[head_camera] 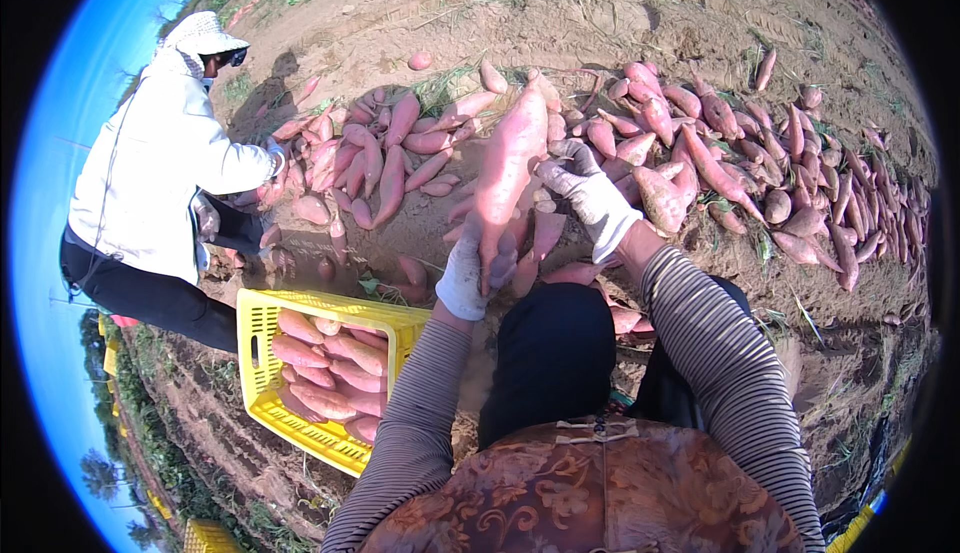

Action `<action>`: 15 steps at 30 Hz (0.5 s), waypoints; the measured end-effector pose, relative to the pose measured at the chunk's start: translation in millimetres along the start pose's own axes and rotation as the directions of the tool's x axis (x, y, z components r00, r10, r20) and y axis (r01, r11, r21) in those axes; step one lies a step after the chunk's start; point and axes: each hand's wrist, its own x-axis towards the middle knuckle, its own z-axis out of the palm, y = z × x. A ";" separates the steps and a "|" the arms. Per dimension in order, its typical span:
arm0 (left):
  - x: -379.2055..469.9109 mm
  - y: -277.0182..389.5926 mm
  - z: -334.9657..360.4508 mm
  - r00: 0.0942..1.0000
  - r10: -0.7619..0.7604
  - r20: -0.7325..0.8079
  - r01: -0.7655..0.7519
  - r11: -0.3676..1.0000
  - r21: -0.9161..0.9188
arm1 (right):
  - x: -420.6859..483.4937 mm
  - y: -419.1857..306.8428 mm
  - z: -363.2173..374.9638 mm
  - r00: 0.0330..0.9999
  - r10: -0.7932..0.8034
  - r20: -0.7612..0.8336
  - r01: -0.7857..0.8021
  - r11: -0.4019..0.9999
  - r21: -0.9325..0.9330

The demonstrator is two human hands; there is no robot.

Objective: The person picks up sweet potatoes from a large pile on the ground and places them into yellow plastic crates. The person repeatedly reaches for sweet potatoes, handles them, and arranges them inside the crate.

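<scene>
A large pink sweet potato (513, 151) stands tilted in front of me, thick end up. My left hand (480, 264), in a pale work glove, grips its narrow lower end. At its right side is my right hand (589, 189), gloved too, with dirty fingertips bent close to the skin; whether they touch it or pinch something is unclear. Behind both hands a long heap of sweet potatoes (660, 114) lies on the soil. To the left of my left forearm, a yellow plastic crate (251, 358) holds several sweet potatoes (330, 358).
A person (161, 155) in a white jacket and hat bends over the left end of the heap, one gloved hand at the sweet potatoes. More yellow crates (206, 536) stand at the lower left. My dark-trousered knee (559, 350) is just below my hands. Loose sweet potatoes (574, 273) lie around it.
</scene>
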 end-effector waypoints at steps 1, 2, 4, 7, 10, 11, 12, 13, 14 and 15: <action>-4.0 -5.2 -4.4 1.000 -0.006 0.004 0.006 1.000 -0.019 | -0.5 -0.8 0.9 1.000 0.024 0.007 -0.024 0.997 -0.077; -11.0 -6.5 -10.5 0.998 -0.055 0.043 0.062 0.980 -0.187 | -1.1 -2.0 0.3 0.999 0.043 0.024 -0.041 0.995 -0.087; -34.1 0.3 -20.2 0.985 -0.113 0.132 0.165 0.846 -0.507 | -3.4 -1.6 -3.5 0.988 0.152 0.018 -0.151 0.986 -0.065; -82.9 24.7 -38.3 0.976 -0.074 0.206 0.213 0.541 -0.814 | 0.2 3.7 -11.0 0.980 0.191 0.058 -0.189 0.981 -0.033; -138.0 38.0 -61.0 0.980 -0.166 0.110 0.171 0.418 -0.892 | 5.7 12.2 -18.8 0.961 0.246 0.123 -0.240 0.969 -0.062; -154.7 38.4 -65.4 0.981 -0.177 0.083 0.144 0.365 -0.920 | 5.2 14.1 -22.2 0.967 0.250 0.042 -0.246 0.966 -0.083; -171.0 37.8 -70.6 0.969 -0.242 -0.040 0.076 0.450 -0.890 | 5.8 17.0 -24.2 0.963 0.268 0.037 -0.263 0.960 -0.099; -191.3 37.2 -75.7 0.938 -0.282 -0.202 0.002 0.586 -0.810 | 5.0 18.9 -26.4 0.959 0.281 0.014 -0.278 0.954 -0.112; -210.5 38.4 -86.9 0.906 -0.313 -0.284 -0.003 0.666 -0.746 | 3.3 21.0 -28.2 0.957 0.279 0.076 -0.270 0.957 -0.108; -228.8 39.3 -95.2 0.887 -0.285 -0.364 -0.068 0.698 -0.713 | 1.4 22.1 -30.3 0.952 0.300 0.064 -0.291 0.949 -0.122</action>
